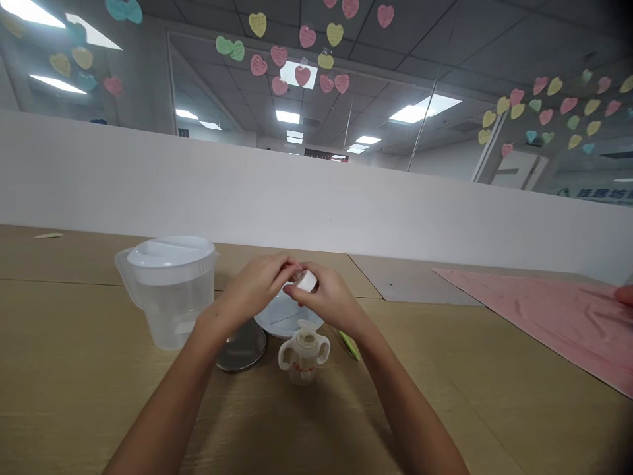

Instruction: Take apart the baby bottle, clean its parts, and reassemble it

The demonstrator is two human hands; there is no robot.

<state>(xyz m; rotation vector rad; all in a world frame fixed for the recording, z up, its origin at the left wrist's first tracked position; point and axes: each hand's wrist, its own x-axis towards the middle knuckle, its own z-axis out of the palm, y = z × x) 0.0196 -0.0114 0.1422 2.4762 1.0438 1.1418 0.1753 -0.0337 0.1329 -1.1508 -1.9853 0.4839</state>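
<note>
Above a pale bowl-like dish point(287, 316), both my hands meet at a small bottle with a white cap point(307, 282). My right hand point(329, 293) wraps round it from the right. The fingers of my left hand point(262, 280) are closed against its other end, and they partly hide it. Just below my hands, a translucent two-handled baby cup point(302, 359) stands upright with red print on its front and its top opened. A round dark metal lid or plate point(242, 348) lies to the left of the cup, beside my left forearm.
A clear plastic pitcher point(173, 303) with a white lid stands at the left. Right of the cup lies a thin green item point(349, 346). A pink sheet point(558, 316) covers the right side, where another person's fingers point(624, 295) show. A white partition point(297, 204) runs behind the table.
</note>
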